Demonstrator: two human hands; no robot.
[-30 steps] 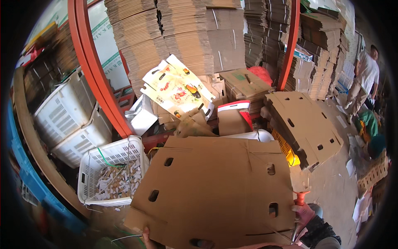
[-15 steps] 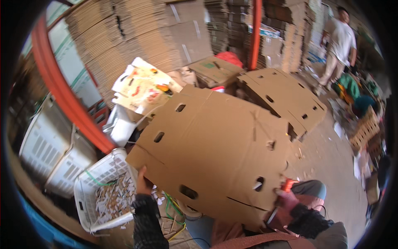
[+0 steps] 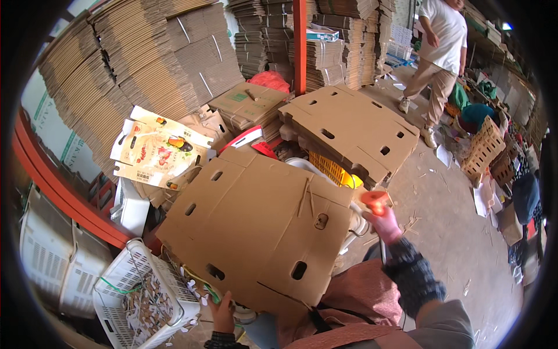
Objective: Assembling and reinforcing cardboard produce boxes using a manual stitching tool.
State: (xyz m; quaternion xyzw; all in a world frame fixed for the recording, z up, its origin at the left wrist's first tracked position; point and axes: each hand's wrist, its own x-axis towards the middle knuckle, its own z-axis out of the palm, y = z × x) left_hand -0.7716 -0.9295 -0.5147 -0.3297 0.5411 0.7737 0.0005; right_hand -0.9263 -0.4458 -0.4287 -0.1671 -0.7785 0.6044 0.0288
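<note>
A flattened brown cardboard box (image 3: 256, 215) with oval hand holes lies in front of me, tilted, over other things. My left hand (image 3: 222, 314) is at its near left edge, fingers closed on the border. To the right of the sheet, my right hand (image 3: 386, 225) wears a pink glove. It is wrapped round a tool with an orange-red end (image 3: 375, 200); a thin pale shaft shows below the fist. What kind of tool it is, I cannot make out. Two thin strips of cardboard (image 3: 306, 198) lie on the sheet.
A white crate (image 3: 104, 291) of scraps stands left. Beyond the sheet are a printed flattened carton (image 3: 160, 148), another brown cardboard stack (image 3: 354, 128) and a yellow basket (image 3: 328, 167). A red post (image 3: 300, 46) rises before tall carton stacks. A person (image 3: 439, 52) stands far right.
The cardboard has shifted left and lower in view. My left hand is now at its near edge. My right hand has moved up and away from the near right corner, still holding the tool.
</note>
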